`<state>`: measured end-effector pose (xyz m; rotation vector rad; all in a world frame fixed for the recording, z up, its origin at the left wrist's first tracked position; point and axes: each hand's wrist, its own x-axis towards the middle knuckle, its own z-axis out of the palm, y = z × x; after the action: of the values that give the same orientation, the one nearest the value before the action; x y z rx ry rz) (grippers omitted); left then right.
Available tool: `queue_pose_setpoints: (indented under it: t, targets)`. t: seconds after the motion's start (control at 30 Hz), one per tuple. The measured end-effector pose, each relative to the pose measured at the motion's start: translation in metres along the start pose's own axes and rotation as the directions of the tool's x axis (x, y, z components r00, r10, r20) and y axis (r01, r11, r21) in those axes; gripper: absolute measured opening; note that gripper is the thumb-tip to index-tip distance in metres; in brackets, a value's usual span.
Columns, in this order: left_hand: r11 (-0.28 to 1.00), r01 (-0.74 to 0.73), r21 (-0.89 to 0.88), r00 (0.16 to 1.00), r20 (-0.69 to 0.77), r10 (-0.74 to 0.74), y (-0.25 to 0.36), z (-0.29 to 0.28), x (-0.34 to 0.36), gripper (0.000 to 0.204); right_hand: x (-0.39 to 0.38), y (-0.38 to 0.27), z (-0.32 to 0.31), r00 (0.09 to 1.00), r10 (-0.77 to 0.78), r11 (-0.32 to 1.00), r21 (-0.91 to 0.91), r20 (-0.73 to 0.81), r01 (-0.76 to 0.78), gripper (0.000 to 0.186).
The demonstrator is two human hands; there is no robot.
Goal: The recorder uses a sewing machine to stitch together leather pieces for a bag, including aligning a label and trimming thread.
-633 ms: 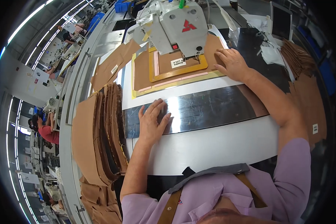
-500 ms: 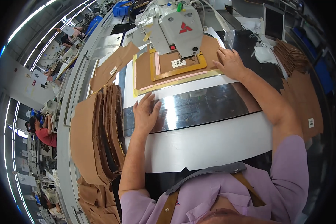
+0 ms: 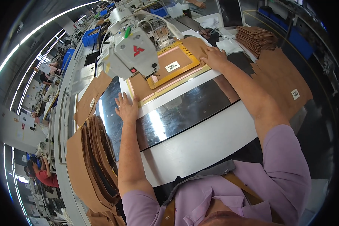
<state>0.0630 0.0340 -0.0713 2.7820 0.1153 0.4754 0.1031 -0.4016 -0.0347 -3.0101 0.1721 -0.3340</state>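
Note:
A brown fabric-like panel (image 3: 141, 87) with a white label (image 3: 172, 67) lies flat on a white template sheet (image 3: 145, 110) with yellow and pink edge strips. On top of it rests a yellow frame (image 3: 192, 60). The white sewing machine head (image 3: 133, 52) stands over the panel's left part; its needle area is hidden. My left hand (image 3: 127, 107), fingers spread, lies at the sheet's near left corner and holds nothing. At the panel's right edge my right hand (image 3: 214, 58) rests open, fingertips touching the edge. A shiny metal plate (image 3: 188, 120) lies before the template.
A thick stack of brown panels (image 3: 81, 165) stands left of my left forearm. One labelled brown piece (image 3: 90, 96) lies beyond it. At right are folded brown pieces (image 3: 256, 39), more brown panels (image 3: 278, 77) and a dark monitor (image 3: 230, 13). A blue bin (image 3: 90, 36) sits far left.
The template with panel and frame has shifted right relative to the machine head. My left hand has moved to the sheet's left corner; my right hand stays at the right edge. The view has turned.

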Motion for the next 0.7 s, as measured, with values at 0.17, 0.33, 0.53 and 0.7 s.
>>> queue_pose_setpoints:
  t: [0.17,0.33,0.53,0.7]
  targets:
    - [0.987,0.033,0.158,0.996,0.078,-0.046,0.021,-0.001,0.006,0.069,0.001,0.005,0.002,0.999,-0.030,1.000,0.005,-0.022,0.030,0.049]
    - [0.981,-0.013,0.193,1.000,0.023,0.009,0.015,0.000,0.012,0.051,0.000,0.003,0.016,0.985,-0.051,0.992,0.102,-0.166,0.068,0.036]
    - [0.989,-0.088,0.120,0.995,-0.037,0.093,0.037,-0.004,0.008,0.028,0.004,0.003,0.014,0.992,0.051,0.948,0.318,-0.113,-0.013,0.036]
    - [0.954,-0.160,0.255,0.966,-0.156,0.204,0.055,-0.008,0.002,0.014,-0.004,0.004,0.002,0.998,0.046,0.888,0.459,-0.053,-0.017,0.037]
